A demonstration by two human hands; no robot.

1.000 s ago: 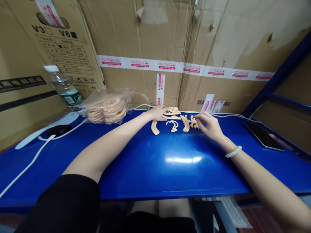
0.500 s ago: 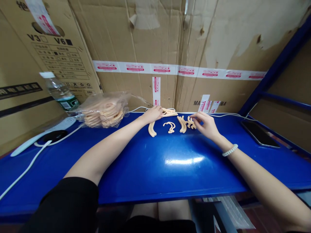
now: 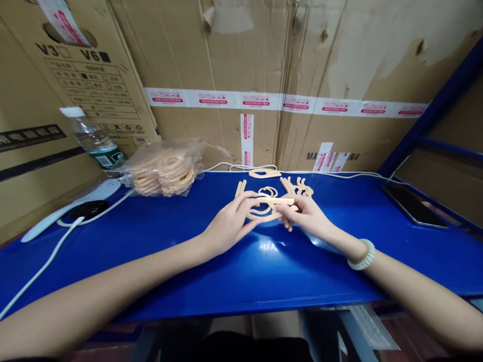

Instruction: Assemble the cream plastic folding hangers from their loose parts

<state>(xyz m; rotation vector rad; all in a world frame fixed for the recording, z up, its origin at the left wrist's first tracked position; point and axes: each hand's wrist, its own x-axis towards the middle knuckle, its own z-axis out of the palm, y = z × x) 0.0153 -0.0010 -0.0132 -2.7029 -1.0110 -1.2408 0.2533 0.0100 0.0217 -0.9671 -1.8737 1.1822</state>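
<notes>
My left hand (image 3: 228,223) grips the rounded side of a peach-coloured looped piece (image 3: 281,201) held just above the blue table. My right hand (image 3: 311,216) pinches its other end, with the thumb in front and the fingers partly hidden. Whether more than one part is in my hands, I cannot tell. Behind them lie curved hook-like pieces (image 3: 268,190). Straight strips (image 3: 240,188) rest to the left, partly covered by my left fingers. More slightly bent strips (image 3: 286,185) and wavy pieces (image 3: 303,187) sit behind my right hand. Another flat looped piece (image 3: 264,173) lies near the cardboard.
A clear bag of similar peach pieces (image 3: 166,173) stands at left, beside a water bottle (image 3: 96,143). A black disc (image 3: 88,209) with a white cable lies before them. At right is a phone (image 3: 415,206). Cardboard (image 3: 211,130) walls the back.
Both hands have come nearer to me and together, now holding a looped piece between them. Half a second ago my left hand was at the back loops and my right by the wavy pieces.
</notes>
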